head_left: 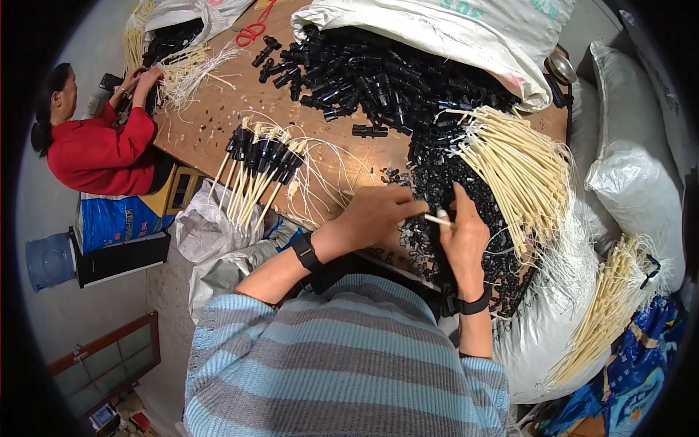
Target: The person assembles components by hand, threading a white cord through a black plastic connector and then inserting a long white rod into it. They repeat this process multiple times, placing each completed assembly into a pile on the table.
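The left hand (378, 215) and right hand (464, 237) meet over the near edge of the wooden surface (218, 124), just this side of the heap of small black plastic connectors (386, 76) that spills from the white woven sack (466, 36). Between them is one cream-coloured thin tube (439, 219): the right hand is curled shut around it with the thumb up, and the left hand's fingers are pinched close at its free tip. Whether a connector sits inside that pinch cannot be told.

To fit a piece well here, I judge the tube should be held close to its end so it does not bend, and pushed straight in, not at an angle.

Left of the heap lies a fan of finished tubes with black caps (258, 164); right of it a thick bundle of bare cream tubes (520, 175). Far left of the heap, a person in a red top (98, 153) handles similar tubes.
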`<action>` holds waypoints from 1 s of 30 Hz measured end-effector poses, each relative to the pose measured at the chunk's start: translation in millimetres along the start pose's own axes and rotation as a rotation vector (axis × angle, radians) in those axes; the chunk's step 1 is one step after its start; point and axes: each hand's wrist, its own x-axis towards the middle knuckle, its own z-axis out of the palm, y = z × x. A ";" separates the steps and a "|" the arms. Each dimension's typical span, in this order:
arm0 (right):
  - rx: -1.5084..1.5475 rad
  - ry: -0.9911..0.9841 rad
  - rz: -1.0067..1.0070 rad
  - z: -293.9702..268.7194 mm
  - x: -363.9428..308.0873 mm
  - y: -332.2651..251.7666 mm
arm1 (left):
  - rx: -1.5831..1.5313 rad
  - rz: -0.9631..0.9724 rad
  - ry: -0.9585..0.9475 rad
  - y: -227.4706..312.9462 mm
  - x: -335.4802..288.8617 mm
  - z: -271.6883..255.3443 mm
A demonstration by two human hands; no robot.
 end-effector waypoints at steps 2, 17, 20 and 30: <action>0.140 -0.107 0.084 0.0 2.4 -3.1 | 0.016 0.051 -0.009 2.8 2.4 4.3; 0.270 -0.197 -0.225 -0.4 -3.2 -19.6 | -0.515 -0.593 0.004 -15.4 3.3 6.2; 0.139 -0.171 -0.243 6.8 -6.9 -20.9 | -0.542 -0.603 -0.017 -6.5 4.1 5.1; -0.028 -0.105 -0.447 7.9 -7.0 -17.7 | -0.810 -0.598 -0.067 -8.9 6.2 3.5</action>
